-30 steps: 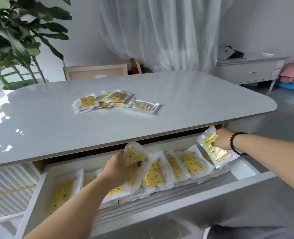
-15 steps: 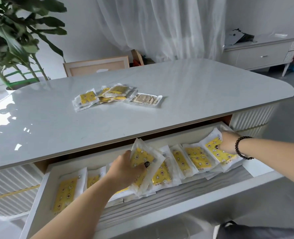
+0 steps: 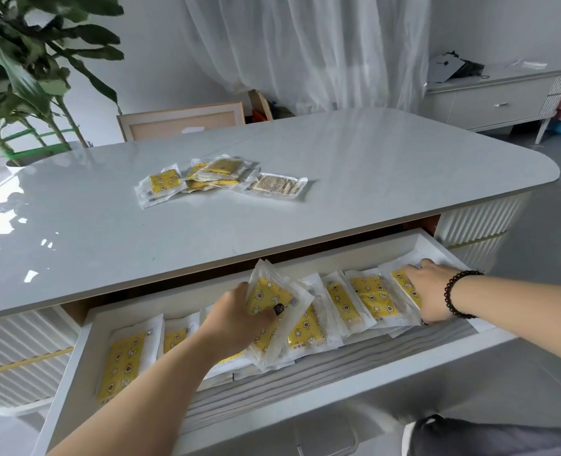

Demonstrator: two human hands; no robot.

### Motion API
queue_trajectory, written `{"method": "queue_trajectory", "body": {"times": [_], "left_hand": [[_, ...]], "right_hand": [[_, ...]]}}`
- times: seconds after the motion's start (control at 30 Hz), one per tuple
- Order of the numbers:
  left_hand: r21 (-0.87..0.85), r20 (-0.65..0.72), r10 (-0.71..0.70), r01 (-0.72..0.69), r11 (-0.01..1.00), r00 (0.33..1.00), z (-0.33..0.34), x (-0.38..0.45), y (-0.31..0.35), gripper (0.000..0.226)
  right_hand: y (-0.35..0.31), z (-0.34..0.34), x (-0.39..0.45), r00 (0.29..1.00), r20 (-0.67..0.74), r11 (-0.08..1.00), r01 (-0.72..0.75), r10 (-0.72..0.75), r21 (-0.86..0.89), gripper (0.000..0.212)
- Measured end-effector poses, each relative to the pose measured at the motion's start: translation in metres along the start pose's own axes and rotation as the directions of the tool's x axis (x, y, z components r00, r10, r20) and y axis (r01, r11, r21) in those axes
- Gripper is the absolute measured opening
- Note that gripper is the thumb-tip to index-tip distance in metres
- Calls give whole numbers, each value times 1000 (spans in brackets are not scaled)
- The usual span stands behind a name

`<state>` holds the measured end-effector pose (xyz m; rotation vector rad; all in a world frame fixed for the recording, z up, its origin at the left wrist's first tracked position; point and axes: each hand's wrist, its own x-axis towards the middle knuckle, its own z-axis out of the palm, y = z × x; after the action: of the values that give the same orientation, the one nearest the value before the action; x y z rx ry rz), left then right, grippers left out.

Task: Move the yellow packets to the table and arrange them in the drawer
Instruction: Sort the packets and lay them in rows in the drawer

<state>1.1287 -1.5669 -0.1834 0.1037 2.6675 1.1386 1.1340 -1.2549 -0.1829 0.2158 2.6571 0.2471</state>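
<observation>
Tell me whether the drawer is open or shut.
Open: the drawer is pulled out from under the tabletop, its packets exposed.

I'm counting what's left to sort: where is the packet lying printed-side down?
On the table, at the right end of the loose pile, the face-down packet lies flat beyond the open drawer.

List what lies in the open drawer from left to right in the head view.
Flat yellow packet → left hand gripping a tilted packet → row of leaning packets → right hand resting on the end packet.
</observation>
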Motion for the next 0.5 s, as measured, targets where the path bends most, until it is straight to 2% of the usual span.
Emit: {"method": "queue_trajectory", "body": {"times": [0.07,0.17,0.33,0.43,0.5], "left_hand": [[-31,2,-13,13,999,1000,0,1,0,20],[-178,22,-55,59,982,998,1,2,-1,19],[-471,150,-130,186,862,980,-1,0,-2,23],[-588,252,-126,256,768,959,-2,-1,1,21],[-642,298,-93,272,717,950,-2,-2,2,20]], "right_hand": [[3,2,5,999,-50,1000,5,-6,-9,46],[4,5,12,995,-102,1000,-8,5,-29,62],[1,3,16,994,-112,997,-2,-7,-75,56],[-1,-10,9,996,-89,993,7,-17,-114,39],[-9,-25,1,974,-220,999,44,-50,-30,19]]}}
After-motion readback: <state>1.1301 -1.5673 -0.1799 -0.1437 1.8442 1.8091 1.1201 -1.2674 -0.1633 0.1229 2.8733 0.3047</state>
